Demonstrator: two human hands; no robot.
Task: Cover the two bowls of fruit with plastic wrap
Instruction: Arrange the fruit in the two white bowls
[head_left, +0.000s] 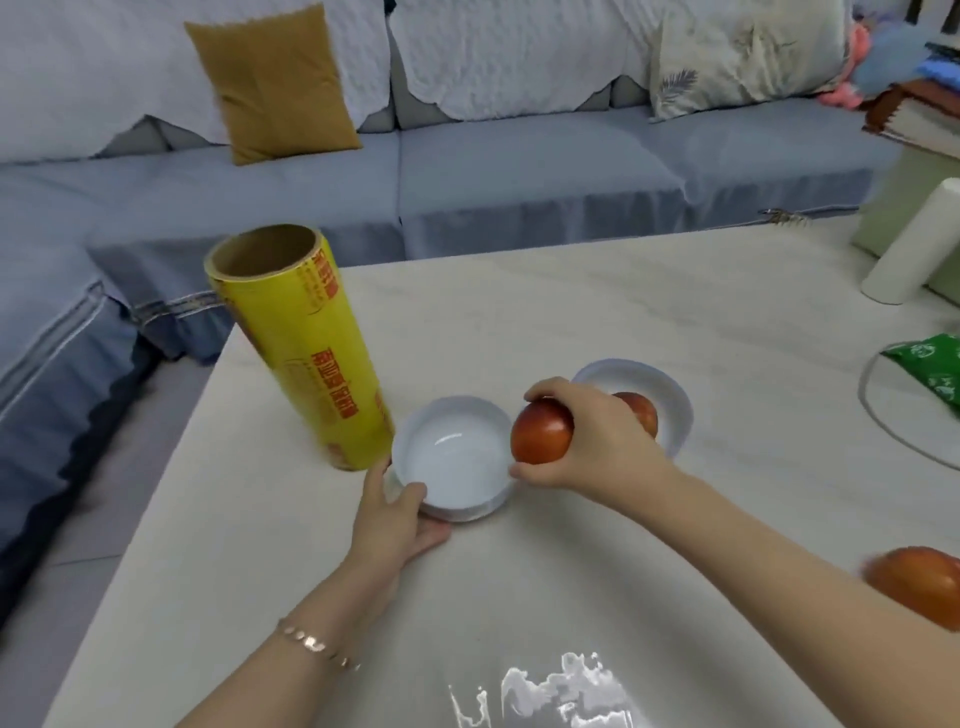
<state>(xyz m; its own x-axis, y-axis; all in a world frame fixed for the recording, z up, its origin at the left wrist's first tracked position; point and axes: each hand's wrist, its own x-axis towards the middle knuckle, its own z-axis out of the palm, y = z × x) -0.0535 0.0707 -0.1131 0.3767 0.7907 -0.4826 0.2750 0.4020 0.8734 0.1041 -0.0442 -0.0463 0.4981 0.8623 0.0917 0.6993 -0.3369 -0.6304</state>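
Two white bowls sit side by side on the pale table (571, 322). The near bowl (454, 460) has nothing in it; my left hand (397, 525) grips its front left rim, thumb over the edge. My right hand (597, 441) holds a red apple (540, 431) just above that bowl's right rim. The far bowl (660, 387) holds another red apple (641, 410), partly hidden behind my right hand. A tall yellow roll of plastic wrap (306, 348) stands upright just left of the near bowl.
A third red apple (922, 584) lies at the right edge beyond my right forearm. A green packet (935, 364) and a white cylinder (911, 244) stand at the right. A blue sofa (467, 171) with cushions runs behind the table.
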